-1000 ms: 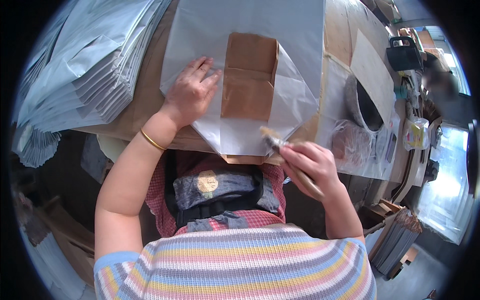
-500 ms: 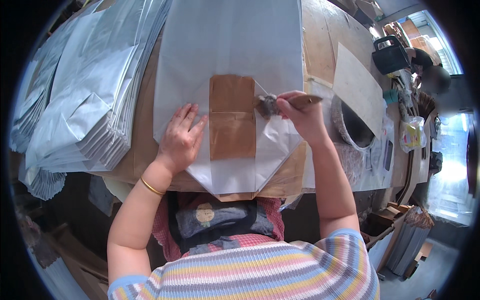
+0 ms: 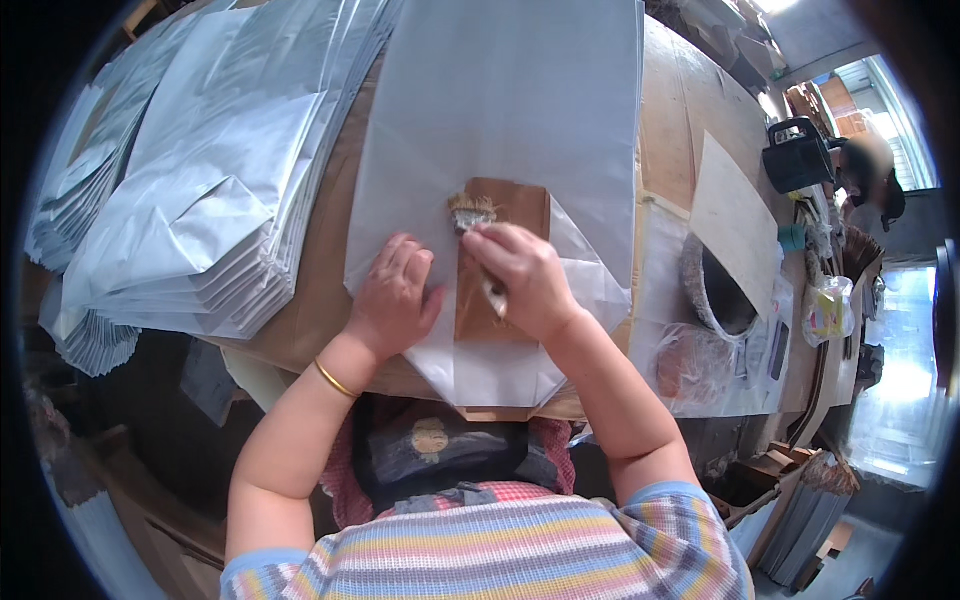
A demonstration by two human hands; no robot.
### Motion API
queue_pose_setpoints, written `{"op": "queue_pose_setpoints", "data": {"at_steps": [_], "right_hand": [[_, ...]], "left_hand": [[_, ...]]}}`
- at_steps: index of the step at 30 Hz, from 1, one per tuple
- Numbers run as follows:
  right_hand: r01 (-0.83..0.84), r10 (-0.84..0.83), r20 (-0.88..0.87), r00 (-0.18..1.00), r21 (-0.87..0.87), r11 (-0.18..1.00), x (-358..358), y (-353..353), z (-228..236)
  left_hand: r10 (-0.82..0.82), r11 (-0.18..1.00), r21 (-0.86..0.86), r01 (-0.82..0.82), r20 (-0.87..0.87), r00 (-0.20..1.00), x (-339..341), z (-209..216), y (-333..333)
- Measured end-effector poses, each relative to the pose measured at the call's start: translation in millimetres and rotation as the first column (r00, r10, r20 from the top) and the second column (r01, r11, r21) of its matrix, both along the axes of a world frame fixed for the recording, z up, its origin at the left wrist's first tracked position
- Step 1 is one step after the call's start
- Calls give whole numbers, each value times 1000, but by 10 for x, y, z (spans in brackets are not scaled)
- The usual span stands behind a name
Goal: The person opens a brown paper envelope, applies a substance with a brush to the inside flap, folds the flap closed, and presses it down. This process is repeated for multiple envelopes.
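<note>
In front of me lies a large white paper bag (image 3: pixel 500 100), its near end folded into a pointed bottom. A brown paper rectangle (image 3: pixel 525 205) shows in the middle of that bottom. My right hand (image 3: pixel 520 275) grips a brush (image 3: pixel 495 290) by its handle, and the bristles touch the upper left edge of the brown paper. Part of the brown paper is hidden under this hand. Flat on the white paper to the left rests my left hand (image 3: pixel 392 300), fingers stretched out, holding nothing.
A stack of folded white bags (image 3: pixel 190 230) lies on the left. To the right stands a round bucket (image 3: pixel 695 285), partly covered by a pale board (image 3: pixel 735 220). Farther right are a black jug (image 3: pixel 797 160) and a person (image 3: pixel 875 175) in the background.
My right hand has brought the brush from the right edge of the brown paper across to its upper left edge. My left hand stays on the bag. The whole view has shifted slightly.
</note>
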State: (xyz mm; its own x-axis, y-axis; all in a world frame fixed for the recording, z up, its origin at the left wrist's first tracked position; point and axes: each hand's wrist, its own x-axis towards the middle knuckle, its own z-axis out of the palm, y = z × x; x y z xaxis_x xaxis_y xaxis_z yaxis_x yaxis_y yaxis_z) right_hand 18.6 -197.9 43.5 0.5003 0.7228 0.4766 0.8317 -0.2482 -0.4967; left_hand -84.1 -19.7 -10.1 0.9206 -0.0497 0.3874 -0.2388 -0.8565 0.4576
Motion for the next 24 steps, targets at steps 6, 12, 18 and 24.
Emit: {"op": "queue_pose_setpoints", "data": {"at_steps": [6, 12, 18, 24], "right_hand": [[43, 103, -527, 844, 258, 965, 139, 65, 139], [357, -300, -626, 720, -36, 933, 315, 353, 44], [266, -209, -281, 937, 183, 946, 372, -72, 172], [280, -281, -29, 959, -30, 960, -313, -1548, 422]], "left_hand": [[3, 1000, -26, -2, 41, 999, -42, -44, 42], [10, 999, -36, -9, 10, 1000, -45, -25, 23], [-9, 1000, -10, 10, 26, 1000, 4, -54, 35], [48, 988, 147, -46, -4, 999, -72, -145, 45]]}}
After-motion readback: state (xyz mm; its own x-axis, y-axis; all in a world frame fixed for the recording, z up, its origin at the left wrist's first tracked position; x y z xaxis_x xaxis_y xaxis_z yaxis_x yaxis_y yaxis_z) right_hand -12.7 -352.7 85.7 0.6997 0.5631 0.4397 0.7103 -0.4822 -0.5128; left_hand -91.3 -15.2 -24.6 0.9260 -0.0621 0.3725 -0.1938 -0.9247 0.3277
